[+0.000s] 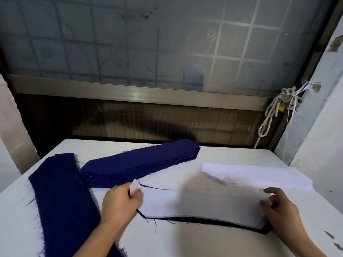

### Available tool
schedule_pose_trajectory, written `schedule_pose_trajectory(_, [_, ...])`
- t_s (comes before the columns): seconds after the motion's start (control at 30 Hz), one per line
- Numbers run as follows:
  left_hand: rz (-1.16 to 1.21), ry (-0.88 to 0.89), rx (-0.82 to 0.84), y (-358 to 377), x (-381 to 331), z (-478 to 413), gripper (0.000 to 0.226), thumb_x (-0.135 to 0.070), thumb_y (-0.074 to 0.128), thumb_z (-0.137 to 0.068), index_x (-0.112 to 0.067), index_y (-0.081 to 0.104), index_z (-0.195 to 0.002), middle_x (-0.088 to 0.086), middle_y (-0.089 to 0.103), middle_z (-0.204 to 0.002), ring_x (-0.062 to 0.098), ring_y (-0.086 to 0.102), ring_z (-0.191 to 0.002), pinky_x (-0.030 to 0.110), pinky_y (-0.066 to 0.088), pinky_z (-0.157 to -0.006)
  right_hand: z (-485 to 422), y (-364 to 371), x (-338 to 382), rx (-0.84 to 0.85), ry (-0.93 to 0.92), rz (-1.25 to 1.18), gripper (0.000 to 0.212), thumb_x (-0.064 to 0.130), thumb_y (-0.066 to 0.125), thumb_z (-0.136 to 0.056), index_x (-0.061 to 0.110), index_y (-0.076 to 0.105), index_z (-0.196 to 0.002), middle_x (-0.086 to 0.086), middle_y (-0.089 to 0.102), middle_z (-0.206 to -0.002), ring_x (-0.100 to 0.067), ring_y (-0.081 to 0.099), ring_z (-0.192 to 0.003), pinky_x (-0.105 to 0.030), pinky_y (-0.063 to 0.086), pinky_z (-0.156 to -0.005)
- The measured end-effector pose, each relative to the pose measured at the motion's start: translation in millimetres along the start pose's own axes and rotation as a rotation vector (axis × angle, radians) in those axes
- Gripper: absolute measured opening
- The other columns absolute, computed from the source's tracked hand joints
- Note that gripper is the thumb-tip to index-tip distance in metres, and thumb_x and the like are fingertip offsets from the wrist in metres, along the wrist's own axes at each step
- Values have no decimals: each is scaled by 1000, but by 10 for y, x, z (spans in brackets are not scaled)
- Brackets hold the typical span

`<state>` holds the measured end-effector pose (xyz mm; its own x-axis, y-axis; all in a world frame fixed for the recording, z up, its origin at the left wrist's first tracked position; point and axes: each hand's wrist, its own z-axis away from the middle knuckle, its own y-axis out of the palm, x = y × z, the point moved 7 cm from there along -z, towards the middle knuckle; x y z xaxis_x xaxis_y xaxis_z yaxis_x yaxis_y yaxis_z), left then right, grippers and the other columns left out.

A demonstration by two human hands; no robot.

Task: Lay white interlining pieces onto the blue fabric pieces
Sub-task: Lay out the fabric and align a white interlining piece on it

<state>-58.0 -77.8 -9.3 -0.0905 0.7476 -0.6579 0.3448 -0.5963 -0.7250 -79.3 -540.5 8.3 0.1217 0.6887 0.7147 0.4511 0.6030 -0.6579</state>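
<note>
A long white interlining piece [200, 204] lies on 1 dark blue fabric piece [222, 221], whose edge shows along the near side, on the white table [185, 242]. The left hand [118, 203] pinches its lifted left end; the right hand [282, 210] pinches its right end. Behind lie a stack of blue pieces [141, 164] and a stack of white interlining [259, 175]; a long blue strip [61, 197] lies left.

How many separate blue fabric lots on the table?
3. A long strip at the left, a stack at the back centre, and one piece mostly hidden under the white interlining at the front. Layers within the stack can't be counted.
</note>
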Motion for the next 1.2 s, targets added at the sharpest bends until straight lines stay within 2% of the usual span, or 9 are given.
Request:
schedule_pose_trajectory(0.1, [-45,25,-5,-3,-18,-3,39,-39,57,-90,-8,53,-67,0,57,-58,20,54,-66,34,39,-56,35,16,-14,-44,7,58,26,6,64,-84,21,56,-104,1,65,-68,-22,62,-65,-39,46,-66])
schedule_pose_trajectory(0.27, [-76,44,-24,2,-32,10,37,-43,61,-90,-12,56,-70,-5,53,-56,19,54,-69,34,36,-58,110,-13,51,-77,-33,206,27,11,62,-86,19,55,-111,6,61,-72,-27,59,-69,-36,43,-64])
schedule_pose_trajectory(0.33, [-70,55,-32,-5,-49,15,31,-42,62,-90,-13,64,-81,-6,56,-59,17,56,-73,33,40,-62,130,-3,80,-72,-40,255,28,12,60,-86,17,55,-114,1,63,-77,-30,60,-74,-37,45,-67])
schedule_pose_trajectory(0.5, [-87,70,-40,-15,-58,22,18,-39,64,-89,-24,59,-81,-11,55,-55,13,52,-69,30,33,-57,134,-5,101,-69,-31,365,30,11,58,-86,12,57,-117,-11,65,-85,-35,59,-82,-38,44,-68])
schedule_pose_trajectory(0.7, [-92,83,-43,-27,-90,29,11,-30,65,-88,-25,60,-96,-11,62,-70,11,56,-75,32,45,-67,114,6,50,-59,3,395,34,9,60,-84,8,57,-118,-15,67,-92,-38,58,-90,-40,45,-74])
schedule_pose_trajectory(0.87, [-300,194,-276,-332,-177,-129,32,-25,74,-83,-16,63,-111,1,64,-97,24,57,-88,42,46,-79,84,-7,37,-108,5,451,37,5,67,-78,0,60,-114,-23,64,-105,-43,59,-96,-47,45,-80])
schedule_pose_trajectory(0.93, [-343,131,-325,-547,-116,-338,28,-28,68,-88,-12,67,-111,7,67,-100,29,59,-92,43,47,-79,84,7,49,-120,-21,459,35,4,69,-76,-2,61,-110,-24,64,-101,-45,60,-93,-49,44,-78])
schedule_pose_trajectory(1.07, [-546,-152,-142,-793,196,-774,35,-40,55,-97,-14,68,-117,10,63,-115,31,57,-108,40,50,-87,68,39,42,-95,-19,494,35,8,69,-77,0,62,-111,-24,63,-105,-43,59,-97,-48,42,-81])
schedule_pose_trajectory(1.2, [-502,-233,-53,-776,379,-917,24,-34,59,-97,-17,73,-108,6,68,-102,26,63,-97,37,54,-82,38,61,32,-85,9,495,36,7,72,-73,0,64,-107,-25,63,-104,-44,58,-97,-48,42,-80])
